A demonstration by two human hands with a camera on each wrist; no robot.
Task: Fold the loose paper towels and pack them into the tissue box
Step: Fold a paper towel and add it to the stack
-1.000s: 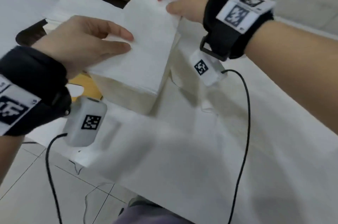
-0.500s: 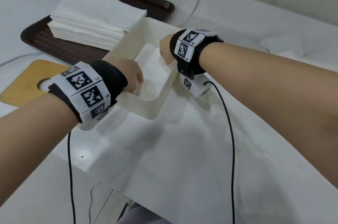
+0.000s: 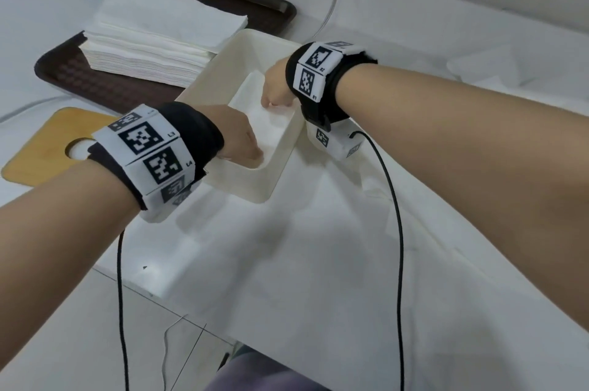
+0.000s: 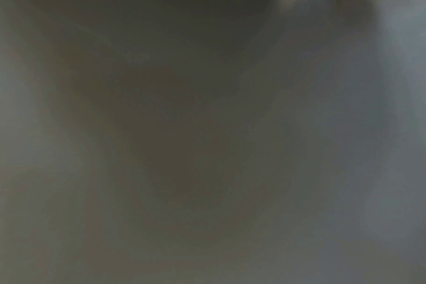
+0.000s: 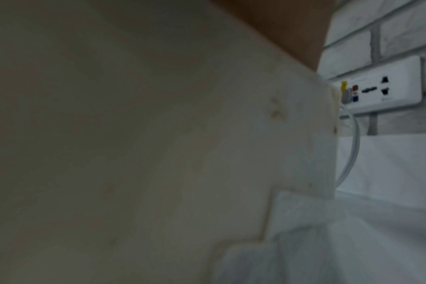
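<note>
A cream open-topped tissue box [image 3: 255,189] stands on the white table. Inside it lies a folded white paper towel [image 3: 271,127]. Both hands reach down into the box onto that towel: my left hand [image 3: 251,153] at the near end, my right hand [image 3: 274,102] at the far right side. Their fingertips point down and are hidden by the backs of the hands, so the grip is not visible. The left wrist view is dark and blurred. In the right wrist view the box's outer wall [image 5: 134,134] fills most of the picture.
A tall stack of paper towels [image 3: 153,36] sits on a dark brown tray [image 3: 280,8] behind the box. A wooden lid with a hole [image 3: 38,151] lies at the left. Loose towels [image 3: 478,68] lie far right. A wall socket [image 5: 382,90] is on the brick wall.
A second ago both hands held the folded towel above the box. They have since lowered it into the box and now sit slightly deeper on it.
</note>
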